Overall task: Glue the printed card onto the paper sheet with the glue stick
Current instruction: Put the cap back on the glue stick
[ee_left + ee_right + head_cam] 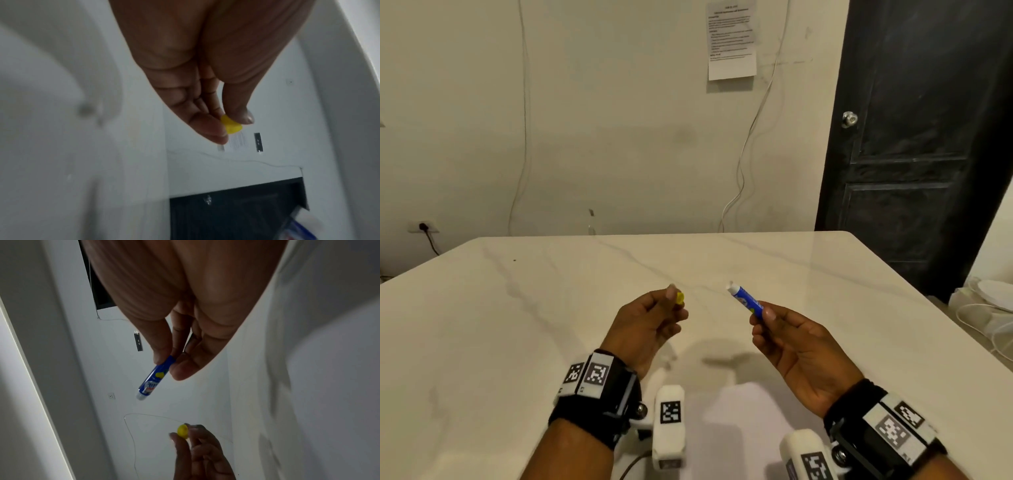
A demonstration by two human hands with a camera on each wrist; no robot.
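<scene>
My right hand pinches the lower end of a blue glue stick, uncapped, its white tip pointing up and to the left. The same glue stick shows in the right wrist view between thumb and fingers. My left hand pinches the small yellow cap between thumb and fingertips, a short gap left of the stick's tip. The cap also shows in the left wrist view, and the cap in the right wrist view. Both hands hover above the white marble table. A white paper sheet lies near the front edge between my wrists. No printed card is visible.
A wall with hanging cables and a taped notice stands behind the table. A black door is at the right. A white fan and cords sit on the floor past the table's right edge.
</scene>
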